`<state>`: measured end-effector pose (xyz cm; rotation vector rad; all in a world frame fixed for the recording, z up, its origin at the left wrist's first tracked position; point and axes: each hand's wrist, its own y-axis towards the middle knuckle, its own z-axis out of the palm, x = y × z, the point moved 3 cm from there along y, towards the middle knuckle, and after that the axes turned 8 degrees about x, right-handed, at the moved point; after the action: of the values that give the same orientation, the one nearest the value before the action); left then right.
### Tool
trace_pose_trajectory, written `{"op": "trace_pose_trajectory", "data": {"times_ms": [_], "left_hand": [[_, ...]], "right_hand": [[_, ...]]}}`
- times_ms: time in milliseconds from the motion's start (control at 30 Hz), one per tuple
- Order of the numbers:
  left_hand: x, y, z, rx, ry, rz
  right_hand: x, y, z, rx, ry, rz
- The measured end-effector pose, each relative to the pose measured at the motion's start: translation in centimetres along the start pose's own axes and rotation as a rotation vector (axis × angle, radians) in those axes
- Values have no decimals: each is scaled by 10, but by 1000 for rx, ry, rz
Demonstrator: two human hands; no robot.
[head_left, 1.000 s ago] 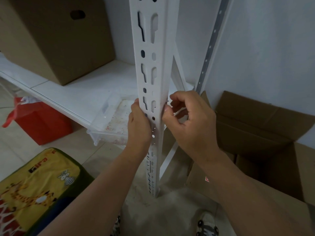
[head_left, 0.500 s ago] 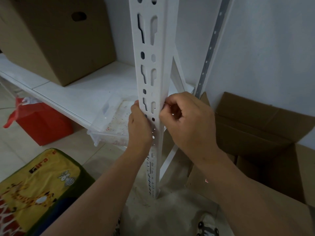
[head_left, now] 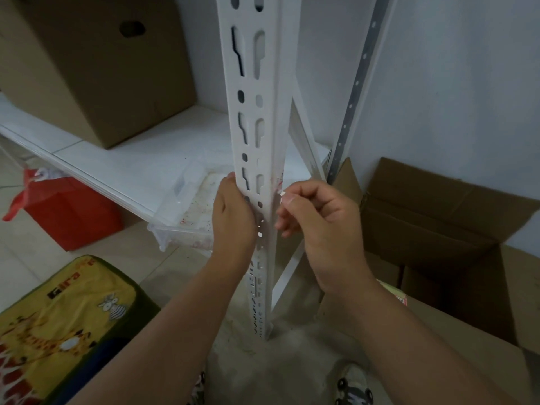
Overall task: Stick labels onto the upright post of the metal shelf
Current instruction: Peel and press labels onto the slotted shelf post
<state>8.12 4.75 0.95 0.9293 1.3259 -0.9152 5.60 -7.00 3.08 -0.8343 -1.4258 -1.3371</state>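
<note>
1. Against the white slotted post (head_left: 257,135) of the metal shelf, both bare hands meet at about the level of the lower shelf board (head_left: 140,168).
2. The left hand (head_left: 232,220) is wrapped round the post's left edge, fingers curled out of sight behind it, thumb along the front face.
3. The right hand (head_left: 318,226) is just beside the post's right edge, fingers curled in, thumb and forefinger pinched on a small pale scrap, seemingly a label (head_left: 282,193); it is too small to show any print.
4. Faint reddish marks (head_left: 277,178) sit on the post's right face just above that pinch; whether they are writing cannot be told.
5. A clear plastic tray (head_left: 190,206) juts over the front edge of the shelf board, just left of the post, speckled with red bits.
6. A closed cardboard box (head_left: 96,68) with a handle hole stands on the board, well to the left.
7. An open cardboard box (head_left: 438,229) lies on the floor at right, with a small pink-printed slip (head_left: 399,295) on it, unreadable.
8. On the floor at lower left, a yellow cushion (head_left: 67,314) carries cartoon giraffes, a zebra and red lettering I cannot make out.
9. A red bag (head_left: 67,211) sits under the shelf.
10. A patterned shoe (head_left: 353,387) shows at the bottom edge.
</note>
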Motion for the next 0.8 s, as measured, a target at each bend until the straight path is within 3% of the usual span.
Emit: {"op": "trace_pose_trajectory", "data": {"times_ms": [233, 400, 567, 800], "left_hand": [[-13, -21, -12, -138, 94, 475], [-21, -42, -8, -63, 326, 815], [-23, -50, -2, 39, 391, 911], [-25, -49, -1, 57, 355, 919]], "right_hand": [[2, 0, -5, 122, 348, 123], [6, -2, -5, 222, 525, 162], [5, -3, -7, 276, 578, 164], [2, -2, -10, 253, 523, 184]]}}
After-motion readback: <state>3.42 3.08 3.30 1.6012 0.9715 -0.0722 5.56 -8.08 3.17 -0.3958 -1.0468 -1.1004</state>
